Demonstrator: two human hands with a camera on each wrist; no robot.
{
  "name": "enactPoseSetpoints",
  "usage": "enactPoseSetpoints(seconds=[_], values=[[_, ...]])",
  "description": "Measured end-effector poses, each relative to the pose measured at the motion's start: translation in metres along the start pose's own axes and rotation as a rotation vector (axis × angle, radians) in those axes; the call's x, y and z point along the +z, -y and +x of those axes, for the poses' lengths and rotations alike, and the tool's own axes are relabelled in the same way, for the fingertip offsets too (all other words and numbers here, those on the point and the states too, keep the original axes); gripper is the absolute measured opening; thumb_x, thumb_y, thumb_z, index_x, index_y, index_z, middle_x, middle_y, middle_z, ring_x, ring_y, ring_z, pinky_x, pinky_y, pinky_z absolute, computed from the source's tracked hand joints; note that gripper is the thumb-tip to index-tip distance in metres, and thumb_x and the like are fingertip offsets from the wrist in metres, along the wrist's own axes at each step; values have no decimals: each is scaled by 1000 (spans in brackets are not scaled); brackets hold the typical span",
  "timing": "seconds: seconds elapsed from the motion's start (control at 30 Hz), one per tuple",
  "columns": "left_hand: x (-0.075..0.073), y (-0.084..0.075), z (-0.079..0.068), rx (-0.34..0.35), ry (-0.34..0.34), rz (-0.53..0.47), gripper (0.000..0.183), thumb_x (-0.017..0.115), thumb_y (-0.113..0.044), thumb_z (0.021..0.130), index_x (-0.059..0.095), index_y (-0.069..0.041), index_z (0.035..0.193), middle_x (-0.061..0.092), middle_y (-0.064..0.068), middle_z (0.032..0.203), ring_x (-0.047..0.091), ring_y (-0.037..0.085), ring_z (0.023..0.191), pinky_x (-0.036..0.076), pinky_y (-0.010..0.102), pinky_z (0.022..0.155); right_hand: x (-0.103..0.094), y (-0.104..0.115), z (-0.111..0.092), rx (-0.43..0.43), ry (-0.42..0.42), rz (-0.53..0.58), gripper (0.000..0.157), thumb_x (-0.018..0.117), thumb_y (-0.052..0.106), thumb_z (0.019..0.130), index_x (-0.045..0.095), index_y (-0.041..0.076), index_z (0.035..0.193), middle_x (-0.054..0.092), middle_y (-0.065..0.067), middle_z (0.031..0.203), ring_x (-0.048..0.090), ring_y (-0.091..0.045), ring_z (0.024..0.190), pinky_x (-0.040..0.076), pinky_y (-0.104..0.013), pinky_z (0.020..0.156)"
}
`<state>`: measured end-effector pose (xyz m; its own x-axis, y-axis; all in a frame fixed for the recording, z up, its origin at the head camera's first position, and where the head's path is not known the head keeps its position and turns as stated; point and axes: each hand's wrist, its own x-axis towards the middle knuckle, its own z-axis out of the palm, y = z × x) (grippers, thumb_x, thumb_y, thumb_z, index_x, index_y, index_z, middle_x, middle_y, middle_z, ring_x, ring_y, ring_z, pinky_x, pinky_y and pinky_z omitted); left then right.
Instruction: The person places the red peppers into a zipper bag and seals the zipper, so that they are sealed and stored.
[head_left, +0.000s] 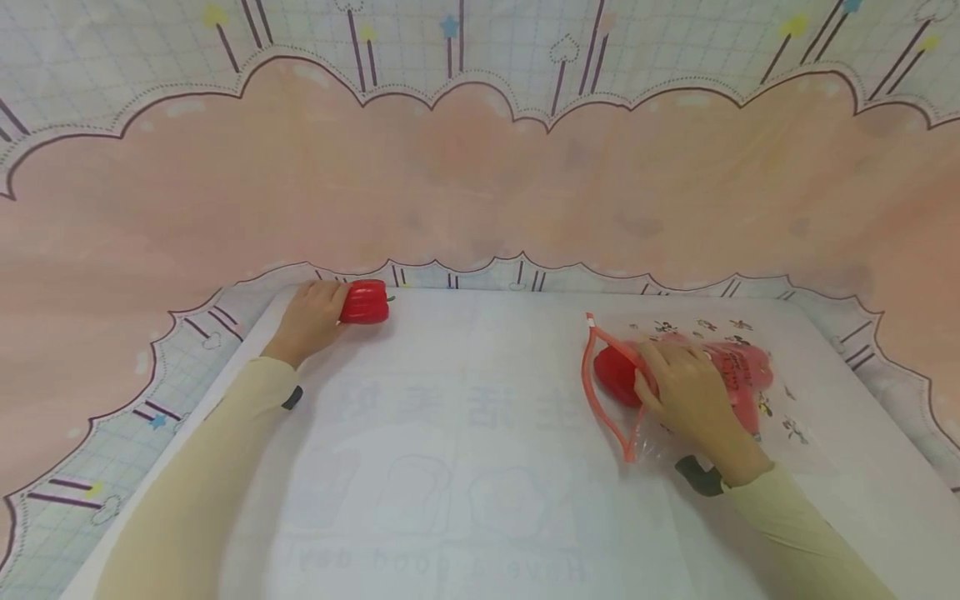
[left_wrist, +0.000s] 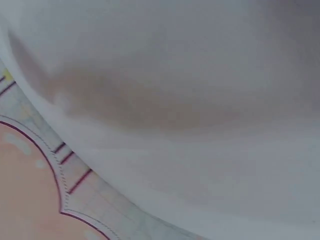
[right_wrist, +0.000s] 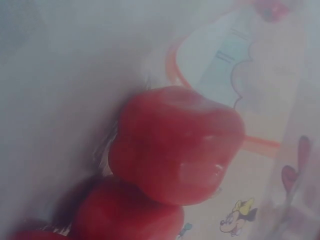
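At the far left of the table, my left hand [head_left: 313, 315] grips a red bell pepper [head_left: 366, 302] by its left side; its green stem points right. On the right, my right hand [head_left: 688, 396] holds the edge of a clear zip bag [head_left: 630, 457] printed with cartoon figures. The bag's orange zip rim gapes towards the left. A red pepper [head_left: 617, 375] sits just inside this mouth, beside the thumb. In the right wrist view, a large red pepper [right_wrist: 175, 145] lies close against another pepper [right_wrist: 130, 212]. The left wrist view shows neither hand nor pepper.
A white table covering [head_left: 435, 400] with faint print lies under everything. Behind it hangs a peach cloth [head_left: 465, 192] with scalloped edges, and its patterned border runs along the table's far and side edges.
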<state>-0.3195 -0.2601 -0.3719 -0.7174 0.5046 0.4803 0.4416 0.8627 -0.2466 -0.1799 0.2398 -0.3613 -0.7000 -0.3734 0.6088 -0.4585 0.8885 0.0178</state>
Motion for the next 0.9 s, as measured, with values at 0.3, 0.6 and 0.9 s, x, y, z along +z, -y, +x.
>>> enactPoseSetpoints(seconds=[0.3,0.6,0.9], values=[[-13,-28,15,117,-104,20,58,82,-14,69,56,6,117,64,23,109,60,38,102,47,51,95,0,0,0,3,-5,-1,43,74,10,71,59,-1,110,69,-20,95,65,-36,88,51,-55,84],[-28,-64,27,225,-146,-1,62,84,-22,67,58,3,117,66,19,108,60,34,100,47,49,96,0,0,-1,-15,-31,-2,43,74,9,69,60,-1,109,69,-20,92,65,-36,85,52,-54,82],[-39,-106,35,265,-102,-18,64,83,-32,67,59,-2,118,67,14,107,61,29,101,46,48,98,3,-4,-2,-20,-39,-11,45,75,10,69,60,-2,109,69,-21,93,66,-36,85,52,-54,82]])
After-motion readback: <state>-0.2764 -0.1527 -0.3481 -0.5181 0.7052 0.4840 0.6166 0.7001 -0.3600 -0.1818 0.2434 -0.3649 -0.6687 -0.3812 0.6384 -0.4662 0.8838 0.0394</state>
